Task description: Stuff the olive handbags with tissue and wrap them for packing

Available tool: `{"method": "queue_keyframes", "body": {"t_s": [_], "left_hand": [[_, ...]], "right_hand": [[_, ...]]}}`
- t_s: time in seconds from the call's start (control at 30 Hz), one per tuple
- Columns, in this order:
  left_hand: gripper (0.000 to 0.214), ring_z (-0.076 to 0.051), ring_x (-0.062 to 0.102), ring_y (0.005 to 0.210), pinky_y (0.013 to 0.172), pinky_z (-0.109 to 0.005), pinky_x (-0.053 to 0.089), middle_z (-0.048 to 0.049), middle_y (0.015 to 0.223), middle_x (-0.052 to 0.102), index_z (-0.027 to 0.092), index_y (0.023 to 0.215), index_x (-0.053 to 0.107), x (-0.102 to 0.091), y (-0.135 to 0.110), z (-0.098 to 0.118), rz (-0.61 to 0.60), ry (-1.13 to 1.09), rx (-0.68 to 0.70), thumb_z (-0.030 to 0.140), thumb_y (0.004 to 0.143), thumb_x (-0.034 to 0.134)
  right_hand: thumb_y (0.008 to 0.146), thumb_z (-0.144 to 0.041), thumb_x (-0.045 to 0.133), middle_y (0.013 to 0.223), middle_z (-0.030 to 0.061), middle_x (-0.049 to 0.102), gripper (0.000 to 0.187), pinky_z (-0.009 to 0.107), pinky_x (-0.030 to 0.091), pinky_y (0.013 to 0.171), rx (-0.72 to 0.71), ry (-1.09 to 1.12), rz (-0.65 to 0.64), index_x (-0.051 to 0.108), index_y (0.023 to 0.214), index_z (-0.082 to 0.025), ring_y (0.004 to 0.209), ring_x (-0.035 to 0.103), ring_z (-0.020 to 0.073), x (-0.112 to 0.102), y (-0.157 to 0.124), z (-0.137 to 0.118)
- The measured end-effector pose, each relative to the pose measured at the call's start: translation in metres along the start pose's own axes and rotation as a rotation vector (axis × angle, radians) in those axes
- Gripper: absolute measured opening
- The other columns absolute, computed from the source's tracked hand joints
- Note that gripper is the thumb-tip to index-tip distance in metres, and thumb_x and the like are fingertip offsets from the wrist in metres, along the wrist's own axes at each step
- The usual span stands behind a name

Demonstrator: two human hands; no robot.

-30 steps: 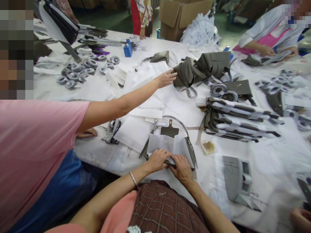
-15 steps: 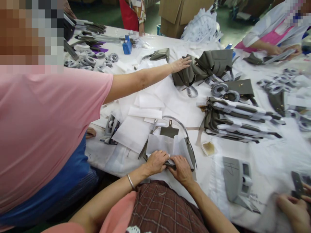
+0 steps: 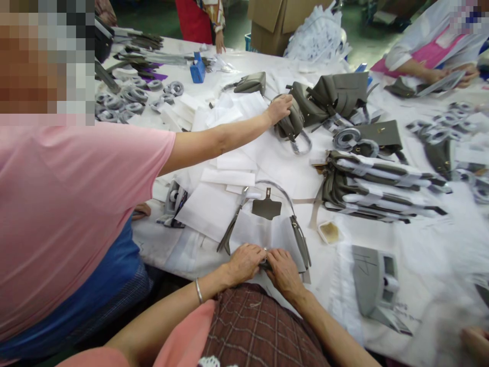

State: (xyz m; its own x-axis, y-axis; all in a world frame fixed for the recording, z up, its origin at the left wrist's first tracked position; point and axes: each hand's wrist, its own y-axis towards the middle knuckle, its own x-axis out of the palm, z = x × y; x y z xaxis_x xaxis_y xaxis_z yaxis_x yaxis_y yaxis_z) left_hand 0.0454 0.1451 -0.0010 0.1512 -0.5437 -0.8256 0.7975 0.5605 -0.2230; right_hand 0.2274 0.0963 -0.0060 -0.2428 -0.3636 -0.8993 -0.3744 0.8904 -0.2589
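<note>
An olive-grey handbag point(image 3: 301, 244) lies on the table right before me, its flap point(image 3: 266, 209) spread away from me and its wrapped handle arched behind. White paper point(image 3: 248, 229) covers the middle of the bag. At the near edge of the bag, my left hand point(image 3: 244, 262) has its fingers bent over the bag's front. My right hand point(image 3: 283, 270) pinches the same edge just beside it, the fingertips of both nearly meeting. A small metal-looking part shows between them, too small to name.
To my left a co-worker in pink point(image 3: 87, 204) reaches across to another handbag point(image 3: 292, 122). Stacked handbags point(image 3: 367, 188) lie at right, near a small dish point(image 3: 329, 232) and a grey tape dispenser point(image 3: 372, 280). White sheets point(image 3: 208, 209) lie left of my bag.
My hands have shifted slightly down and toward me at the bag's edge. The co-worker's outstretched hand has closed on the far handbag. At lower right, another person's hands have moved mostly out of view.
</note>
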Motion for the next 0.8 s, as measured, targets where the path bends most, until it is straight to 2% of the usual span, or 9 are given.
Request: {"method": "queue_keyframes", "body": {"t_s": [0.13, 0.27, 0.4, 0.47, 0.6, 0.7, 0.8], "left_hand": [[0.021, -0.024, 0.058, 0.100, 0.083, -0.037, 0.043, -0.0077, 0.104, 0.063, 0.016, 0.107, 0.052, 0.002, 0.004, 0.001, -0.003, 0.103, -0.014, 0.016, 0.087, 0.057], [0.028, -0.024, 0.056, 0.104, 0.086, -0.037, 0.042, -0.0085, 0.109, 0.062, 0.016, 0.112, 0.051, 0.004, -0.003, -0.003, 0.042, 0.081, 0.029, 0.021, 0.086, 0.060], [0.022, -0.021, 0.056, 0.104, 0.088, -0.033, 0.041, -0.0055, 0.111, 0.063, 0.019, 0.108, 0.052, 0.006, -0.013, -0.011, 0.123, -0.025, 0.099, 0.021, 0.087, 0.061], [0.017, -0.020, 0.057, 0.105, 0.088, -0.032, 0.041, -0.0054, 0.112, 0.063, 0.018, 0.105, 0.053, 0.009, -0.017, -0.015, 0.172, -0.043, 0.131, 0.020, 0.089, 0.058], [0.008, -0.018, 0.058, 0.102, 0.089, -0.031, 0.041, -0.0056, 0.109, 0.064, 0.017, 0.101, 0.055, 0.015, -0.023, -0.018, 0.245, -0.004, 0.195, 0.017, 0.094, 0.050], [0.011, -0.019, 0.058, 0.096, 0.084, -0.032, 0.042, -0.0057, 0.100, 0.064, 0.017, 0.104, 0.055, 0.013, -0.023, -0.012, 0.189, 0.048, 0.183, 0.020, 0.094, 0.050], [0.036, -0.023, 0.057, 0.095, 0.080, -0.035, 0.043, -0.0077, 0.100, 0.062, 0.015, 0.121, 0.049, 0.008, -0.017, -0.001, 0.106, 0.100, 0.093, 0.027, 0.089, 0.061]], "right_hand": [[0.079, -0.020, 0.069, 0.114, 0.0059, 0.064, 0.029, 0.038, 0.039, 0.087, 0.019, 0.022, -0.049, 0.060, 0.106, -0.022, 0.102, 0.054, 0.0264, -0.001, 0.003, 0.001], [0.080, -0.025, 0.069, 0.116, 0.0073, 0.063, 0.037, 0.038, 0.039, 0.088, 0.022, 0.061, -0.078, 0.058, 0.115, -0.023, 0.105, 0.054, 0.0264, -0.014, 0.006, 0.000], [0.079, -0.035, 0.072, 0.104, 0.0061, 0.065, 0.029, 0.037, 0.039, 0.085, 0.052, 0.103, -0.116, 0.061, 0.102, -0.022, 0.100, 0.056, 0.0261, -0.034, 0.013, 0.000], [0.079, -0.037, 0.072, 0.104, 0.0063, 0.065, 0.028, 0.037, 0.039, 0.086, 0.040, 0.121, -0.094, 0.060, 0.100, -0.022, 0.100, 0.056, 0.0258, -0.040, 0.015, 0.002], [0.077, -0.034, 0.075, 0.115, 0.0080, 0.063, 0.044, 0.039, 0.038, 0.092, -0.045, 0.121, -0.022, 0.056, 0.115, -0.022, 0.106, 0.054, 0.0272, -0.037, 0.007, 0.007], [0.077, -0.030, 0.075, 0.114, 0.0065, 0.064, 0.042, 0.039, 0.037, 0.091, -0.081, 0.071, -0.037, 0.057, 0.114, -0.024, 0.104, 0.054, 0.0269, -0.031, -0.002, 0.007], [0.076, -0.027, 0.074, 0.103, 0.0056, 0.066, 0.032, 0.037, 0.040, 0.085, -0.082, -0.015, -0.086, 0.060, 0.104, -0.023, 0.097, 0.056, 0.0258, -0.030, -0.005, 0.003]]}}
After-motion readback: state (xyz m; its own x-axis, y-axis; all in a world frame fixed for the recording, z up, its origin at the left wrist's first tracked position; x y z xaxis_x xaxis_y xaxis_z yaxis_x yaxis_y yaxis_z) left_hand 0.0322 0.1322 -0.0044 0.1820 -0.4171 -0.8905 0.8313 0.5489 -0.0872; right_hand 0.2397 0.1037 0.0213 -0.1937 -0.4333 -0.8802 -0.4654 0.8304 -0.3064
